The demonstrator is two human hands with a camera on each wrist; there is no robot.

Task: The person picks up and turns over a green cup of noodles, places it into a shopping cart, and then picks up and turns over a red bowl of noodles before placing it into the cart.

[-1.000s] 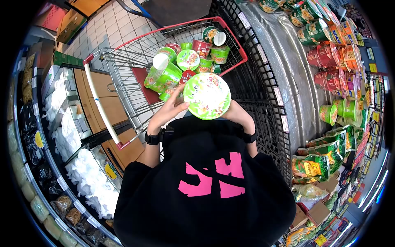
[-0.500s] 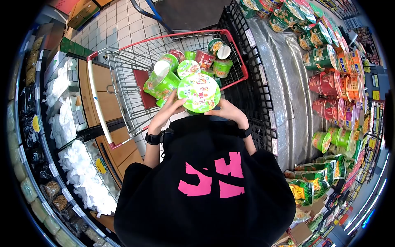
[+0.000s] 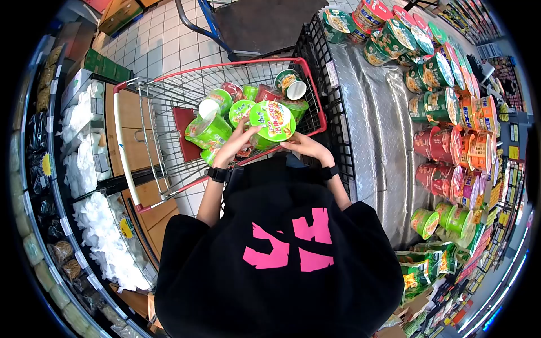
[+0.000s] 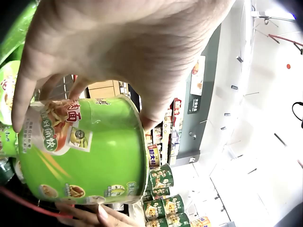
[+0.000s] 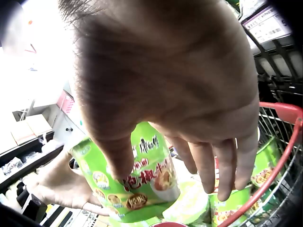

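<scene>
A green instant noodle cup (image 3: pixel 272 120) is held over the shopping cart, its printed lid facing up toward the head camera. My left hand (image 3: pixel 235 145) grips it from the left. In the left wrist view, the thumb is at the lid rim and the fingers reach to the base of the noodle cup (image 4: pixel 109 146). My right hand (image 3: pixel 311 149) is at the cup's right side. Its fingers are spread and fairly straight in the right wrist view, with the thumb overlapping the cup (image 5: pixel 151 194). Several other noodle cups, including a green one (image 3: pixel 209 130), lie in the cart.
The shopping cart (image 3: pixel 220 66) has a red rim and stands against a black crate rack (image 3: pixel 332 107). To the right, a silver ledge (image 3: pixel 377 141) leads to shelves of noodle cups (image 3: pixel 431 107). White bagged goods (image 3: pixel 110 242) fill a case on the left.
The held cup has moved lower toward the cart's contents and its lid has tilted. My right hand has come off from beneath the cup, its fingers now straighter at the side.
</scene>
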